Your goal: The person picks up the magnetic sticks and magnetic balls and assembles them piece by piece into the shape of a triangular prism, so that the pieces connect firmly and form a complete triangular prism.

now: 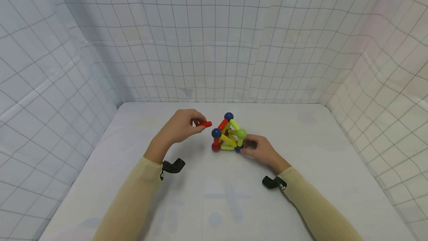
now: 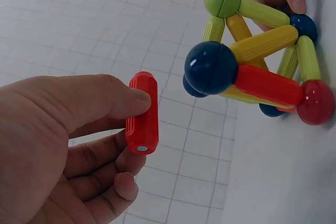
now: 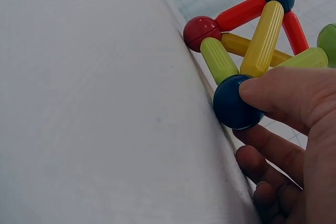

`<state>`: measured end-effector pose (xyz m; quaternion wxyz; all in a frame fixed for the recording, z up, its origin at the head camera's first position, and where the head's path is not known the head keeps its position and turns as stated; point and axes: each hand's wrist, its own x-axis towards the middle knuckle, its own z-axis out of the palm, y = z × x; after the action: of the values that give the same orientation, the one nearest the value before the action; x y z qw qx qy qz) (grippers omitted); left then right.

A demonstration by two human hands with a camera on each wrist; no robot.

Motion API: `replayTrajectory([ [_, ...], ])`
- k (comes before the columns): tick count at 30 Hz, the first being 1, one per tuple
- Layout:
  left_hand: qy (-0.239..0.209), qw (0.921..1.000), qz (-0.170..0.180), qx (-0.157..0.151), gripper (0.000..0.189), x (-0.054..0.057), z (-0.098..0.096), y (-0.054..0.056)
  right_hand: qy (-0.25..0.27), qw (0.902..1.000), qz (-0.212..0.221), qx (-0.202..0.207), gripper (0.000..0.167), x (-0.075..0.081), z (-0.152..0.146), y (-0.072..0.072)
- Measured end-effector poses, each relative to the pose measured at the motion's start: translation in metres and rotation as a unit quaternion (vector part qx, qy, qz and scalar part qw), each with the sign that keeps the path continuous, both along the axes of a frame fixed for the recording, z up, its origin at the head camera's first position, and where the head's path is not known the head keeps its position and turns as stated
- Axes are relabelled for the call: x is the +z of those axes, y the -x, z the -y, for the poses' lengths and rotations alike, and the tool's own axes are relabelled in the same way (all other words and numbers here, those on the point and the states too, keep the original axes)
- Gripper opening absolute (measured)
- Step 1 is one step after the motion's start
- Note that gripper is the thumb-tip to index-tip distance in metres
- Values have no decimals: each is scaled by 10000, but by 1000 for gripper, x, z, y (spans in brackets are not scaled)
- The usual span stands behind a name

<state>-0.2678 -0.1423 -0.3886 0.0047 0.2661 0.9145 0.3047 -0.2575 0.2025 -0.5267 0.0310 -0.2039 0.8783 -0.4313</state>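
Note:
A frame of magnetic rods and balls stands on the table, with red, yellow and lime rods [image 1: 229,142] joined at blue, green and red balls. To its left, my left hand [image 1: 180,125] holds a short red magnetic rod [image 2: 143,116] between thumb and fingers, apart from the frame; a metal tip shows at the rod's end. On the right side, my right hand [image 1: 262,151] grips a blue ball [image 3: 233,103] at the frame's lower corner, thumb on top and index finger beneath. A green ball [image 2: 221,0] and two more blue balls [image 1: 229,116] sit at higher corners.
The white table [image 1: 214,196] bears faint printed shapes near its front. White cloth walls [image 1: 207,40] with a dark grid rise at the back and both sides. A dark wrist mount [image 1: 174,166] is strapped at each sleeve end.

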Motion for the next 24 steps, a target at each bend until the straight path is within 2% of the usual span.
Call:
replayTrajectory([
  [8, 38, 9991, -38, -420, 17, 14, -27, 5, 44, 10000, -6, 10, 20, 0, 0, 0],
  [12, 11, 9983, -8, -575, 20, 17, -42, 7, 84, 10000, 9, 9, 21, 0, 0, -1],
  [24, 288, 9957, 165, -863, 21, 6, -67, 10, 43, 10000, -33, 38, 21, 2, 1, -1],
])
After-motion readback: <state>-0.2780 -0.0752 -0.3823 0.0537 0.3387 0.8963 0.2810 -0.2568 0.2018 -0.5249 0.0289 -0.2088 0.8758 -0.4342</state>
